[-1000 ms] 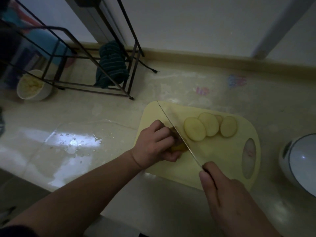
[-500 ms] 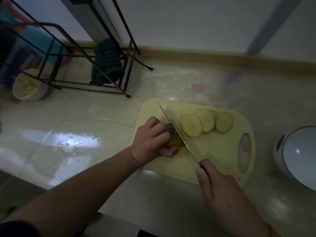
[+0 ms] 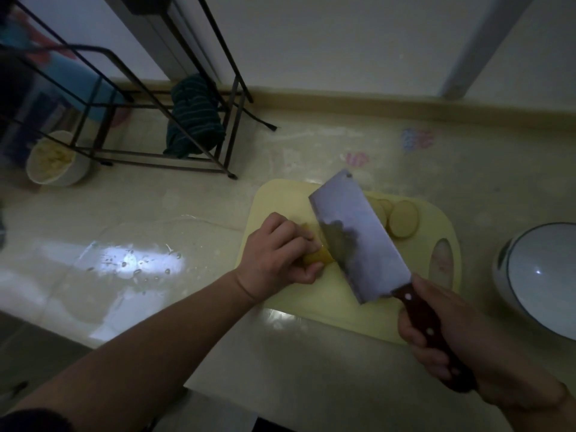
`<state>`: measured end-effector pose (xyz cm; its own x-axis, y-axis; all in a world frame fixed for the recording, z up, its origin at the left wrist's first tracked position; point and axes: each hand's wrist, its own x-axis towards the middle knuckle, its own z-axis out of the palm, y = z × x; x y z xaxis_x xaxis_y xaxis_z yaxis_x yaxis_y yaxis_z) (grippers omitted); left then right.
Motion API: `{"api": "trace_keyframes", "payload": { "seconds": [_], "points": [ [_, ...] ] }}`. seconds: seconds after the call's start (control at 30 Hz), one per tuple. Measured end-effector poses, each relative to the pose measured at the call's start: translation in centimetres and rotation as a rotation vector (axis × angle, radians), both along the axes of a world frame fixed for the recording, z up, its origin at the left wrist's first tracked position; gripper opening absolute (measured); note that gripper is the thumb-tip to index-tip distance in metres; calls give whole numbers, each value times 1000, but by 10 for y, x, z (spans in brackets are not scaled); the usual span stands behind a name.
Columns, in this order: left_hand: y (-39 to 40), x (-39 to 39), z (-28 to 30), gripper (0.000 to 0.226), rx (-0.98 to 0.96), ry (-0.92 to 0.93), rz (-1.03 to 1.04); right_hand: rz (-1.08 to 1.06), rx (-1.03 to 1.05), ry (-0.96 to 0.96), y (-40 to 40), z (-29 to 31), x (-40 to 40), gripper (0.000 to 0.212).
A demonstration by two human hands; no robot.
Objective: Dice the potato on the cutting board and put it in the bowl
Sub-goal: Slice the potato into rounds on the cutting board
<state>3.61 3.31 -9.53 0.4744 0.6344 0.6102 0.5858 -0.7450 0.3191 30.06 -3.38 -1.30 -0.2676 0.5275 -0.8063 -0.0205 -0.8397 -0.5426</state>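
Observation:
A pale yellow cutting board (image 3: 314, 300) lies on the counter. My left hand (image 3: 274, 254) grips the uncut end of the potato (image 3: 318, 257) on the board's left part. My right hand (image 3: 448, 341) holds a cleaver (image 3: 355, 238) by its dark red handle, the broad blade tilted flat-side up over the board, right beside the potato. Round potato slices (image 3: 402, 219) lie on the far side of the board, partly hidden by the blade. A white bowl (image 3: 542, 275) with a dark rim stands right of the board.
A black wire rack (image 3: 174, 126) with a dark striped cloth (image 3: 193, 120) stands at the back left. A small white bowl of yellowish food (image 3: 56, 160) sits under it. A wet patch (image 3: 131, 260) shines on the counter left of the board. The counter's front edge is close.
The cleaver was edge-down against the potato; now the blade has tipped over to the right, showing its flat side. My left hand still grips the potato end.

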Motion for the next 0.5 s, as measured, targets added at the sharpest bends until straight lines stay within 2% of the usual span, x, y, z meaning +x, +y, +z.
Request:
{"api": "trace_keyframes", "payload": {
  "seconds": [0.1, 0.27, 0.33, 0.4, 0.5],
  "points": [
    [0, 0, 0, 24, -2, -8, -1, -40, -102, 83, 1, 0, 5, 69],
    [-1, 2, 1, 27, -11, -9, 15, -108, -157, 177, 1, 14, 11, 70],
    [-1, 1, 3, 26, -24, -6, 13, -112, -136, 141, 1, 23, 9, 73],
    [-3, -1, 4, 25, -39, -5, 12, -73, -9, -5, -2, 32, 4, 74],
    [-9, -2, 7, 24, -68, -12, 13, 85, 375, -301, -12, 49, -11, 54]
  ]
}}
